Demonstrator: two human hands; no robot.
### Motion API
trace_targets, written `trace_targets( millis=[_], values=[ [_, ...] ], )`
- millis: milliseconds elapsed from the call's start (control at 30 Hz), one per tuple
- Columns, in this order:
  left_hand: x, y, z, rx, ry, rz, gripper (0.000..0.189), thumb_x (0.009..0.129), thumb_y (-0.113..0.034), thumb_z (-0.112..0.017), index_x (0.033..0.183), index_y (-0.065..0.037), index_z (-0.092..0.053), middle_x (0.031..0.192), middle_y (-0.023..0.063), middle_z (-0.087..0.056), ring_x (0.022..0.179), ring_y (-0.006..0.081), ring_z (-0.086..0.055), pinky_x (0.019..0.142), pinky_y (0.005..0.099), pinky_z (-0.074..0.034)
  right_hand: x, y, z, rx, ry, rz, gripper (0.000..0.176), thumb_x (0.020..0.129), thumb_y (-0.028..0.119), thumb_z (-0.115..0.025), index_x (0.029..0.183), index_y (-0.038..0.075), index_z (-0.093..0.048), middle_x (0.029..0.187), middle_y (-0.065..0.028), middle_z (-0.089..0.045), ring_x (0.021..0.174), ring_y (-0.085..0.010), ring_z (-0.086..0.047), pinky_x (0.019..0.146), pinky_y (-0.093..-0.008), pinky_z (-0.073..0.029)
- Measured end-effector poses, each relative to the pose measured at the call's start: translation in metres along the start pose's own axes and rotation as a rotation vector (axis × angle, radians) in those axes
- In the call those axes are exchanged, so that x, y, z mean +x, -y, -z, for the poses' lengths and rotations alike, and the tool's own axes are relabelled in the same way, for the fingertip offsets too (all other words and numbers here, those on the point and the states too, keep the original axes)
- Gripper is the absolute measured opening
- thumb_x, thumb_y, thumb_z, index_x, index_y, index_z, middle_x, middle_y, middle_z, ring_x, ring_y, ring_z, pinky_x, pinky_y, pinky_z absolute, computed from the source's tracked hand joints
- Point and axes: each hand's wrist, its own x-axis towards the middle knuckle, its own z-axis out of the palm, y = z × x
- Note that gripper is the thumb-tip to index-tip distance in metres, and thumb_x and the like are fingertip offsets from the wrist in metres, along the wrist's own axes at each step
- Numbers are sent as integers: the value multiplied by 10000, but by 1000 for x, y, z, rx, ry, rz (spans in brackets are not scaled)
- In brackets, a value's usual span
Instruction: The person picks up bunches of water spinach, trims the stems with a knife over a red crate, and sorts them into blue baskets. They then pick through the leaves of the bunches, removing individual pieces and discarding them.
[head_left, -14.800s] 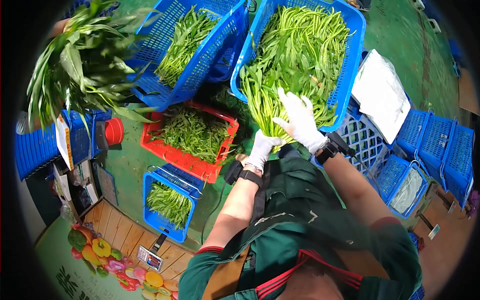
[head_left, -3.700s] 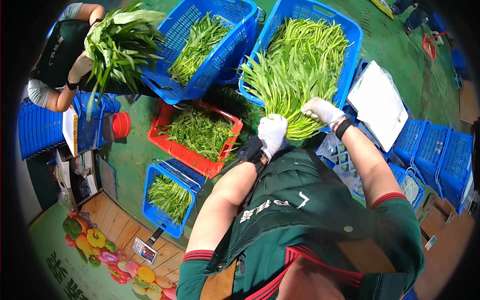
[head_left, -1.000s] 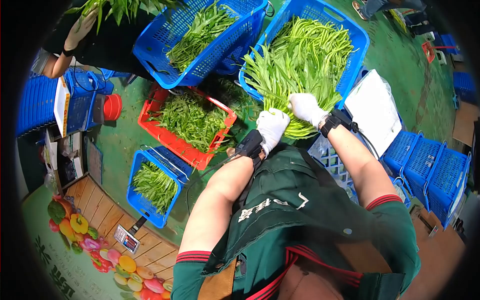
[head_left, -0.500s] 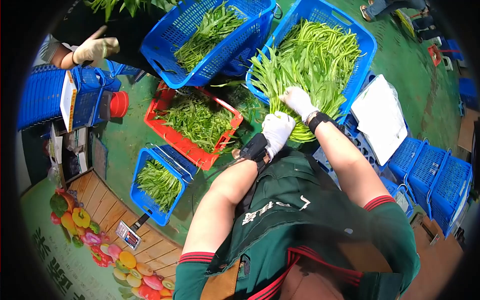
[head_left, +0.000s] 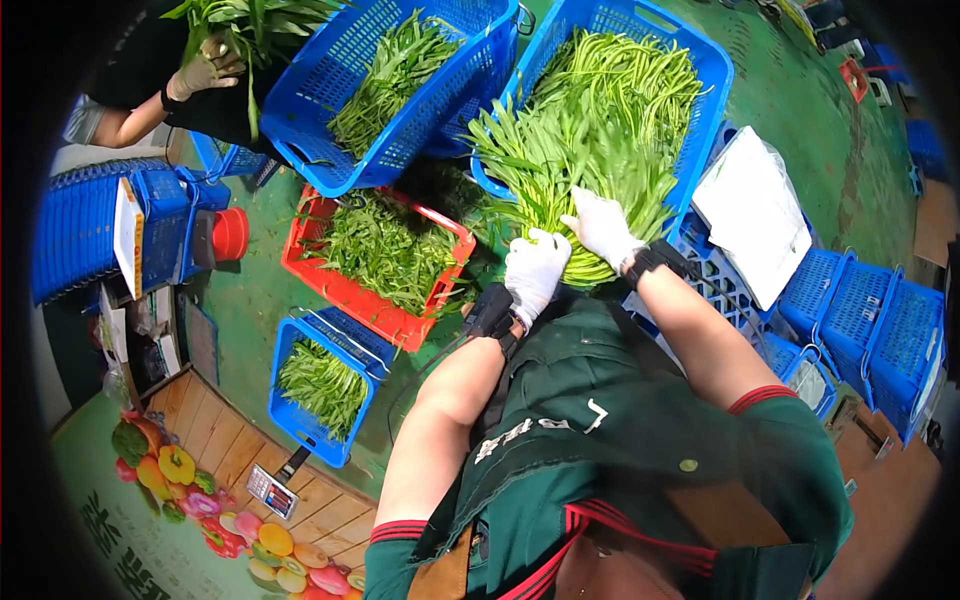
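- where the pale stalk ends are gathered, the bundle of greens (head_left: 565, 175) is clasped by the left hand (head_left: 533, 272), white-gloved, with fingers curled tight about the stems. the grip is judged to be set low so that the leaves are left free to fan out.
- the right hand (head_left: 603, 225), also gloved, is laid on top of the same stems, with fingers stretched out and close together, seemingly pressing rather than grasping.
- the bundle is found over the near edge of the large blue crate (head_left: 702, 100), which is propped at a tilt toward the person, likely so that its contents are kept within reach.
- a second blue crate (head_left: 310, 80), a red crate (head_left: 350, 300) and a small blue crate (head_left: 340, 340), each with greens in it, are ranged to the left.
- a co-worker's hand (head_left: 205, 70) is seen gripping another leafy bunch.
- white characters are printed on the green apron (head_left: 600, 440), and more are shown on the fruit banner (head_left: 190, 510); neither set can be read. digits on the scale (head_left: 270, 490) are too small to be made out.
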Motion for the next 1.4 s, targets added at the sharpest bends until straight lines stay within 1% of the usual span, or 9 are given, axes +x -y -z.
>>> trace_targets(
  millis=[100, 500, 833, 967, 1067, 1200, 1267, 1300, 1400],
  values=[
    [-3, -5, -1, 3, -11, 8, 350, 762, -147, -563, 1111, -168, -536, 962, 148, -560, 605, 231, -525, 419, 317, -437, -13, -4, 16, -7, 280, -198, 387, 851, 285, -628, 1102, -7, -599, 896, -194, -651, 835, -338, -641, 732, -406, -509],
    [2, -3, -4, -17, 17, 2, 322, 737, -154, -588, 1056, -149, -545, 979, 175, -577, 602, 244, -509, 391, 326, -390, 22, -43, -25, 233, 166, -441, 177, 795, 191, -535, 849, 127, -691, 807, -154, -677, 813, -354, -649, 743, -438, -510],
    [5, -1, 7, -16, 80, 10, 363, 756, -142, -579, 1117, -151, -536, 971, 169, -560, 616, 244, -523, 410, 319, -426, 68, -69, -57, 37, 697, -380, 274, 818, 207, -521, 885, 27, -717, 950, -205, -676, 915, -365, -657, 782, -421, -523],
    [6, -2, 9, -10, 85, 21, 372, 755, -143, -583, 1124, -154, -540, 988, 175, -568, 619, 249, -523, 414, 319, -422, 69, -71, -77, 161, 561, -694, 269, 802, 210, -526, 853, 34, -722, 931, -221, -673, 923, -370, -656, 800, -412, -517],
    [10, 3, 24, -87, 176, 14, 383, 773, -115, -555, 1156, -137, -538, 894, 123, -544, 633, 240, -533, 463, 309, -435, 65, -66, -64, 171, 644, -435, 220, 782, 189, -545, 820, 76, -730, 897, -170, -696, 812, -367, -673, 689, -448, -535],
    [12, 1, 16, 16, 77, -27, 397, 756, -108, -562, 1151, -133, -555, 805, 75, -527, 617, 210, -509, 486, 329, -399, 59, -43, -55, -255, 385, -230, 173, 778, 216, -617, 674, 114, -709, 697, -109, -686, 647, -259, -673, 598, -386, -547],
    [13, -1, 18, 25, 78, -3, 397, 750, -124, -575, 1143, -175, -559, 874, 96, -578, 622, 223, -531, 440, 304, -423, 60, -66, -122, -69, 389, -376, 203, 809, 142, -535, 784, 73, -724, 842, -182, -686, 762, -325, -678, 660, -425, -546],
    [12, -1, 21, 1, 101, 4, 388, 749, -133, -580, 1134, -184, -560, 904, 108, -596, 625, 229, -540, 430, 296, -431, 71, -65, -97, 118, 502, -628, 160, 765, 182, -626, 685, 85, -724, 781, -138, -698, 723, -302, -680, 666, -395, -545],
    [10, -3, 18, 35, 106, -4, 355, 750, -144, -588, 1102, -177, -554, 923, 133, -616, 602, 232, -542, 403, 300, -426, 82, -45, -50, 386, 514, -1028, 255, 806, 243, -619, 933, 45, -716, 935, -163, -700, 893, -333, -674, 767, -414, -523]
  ],
)
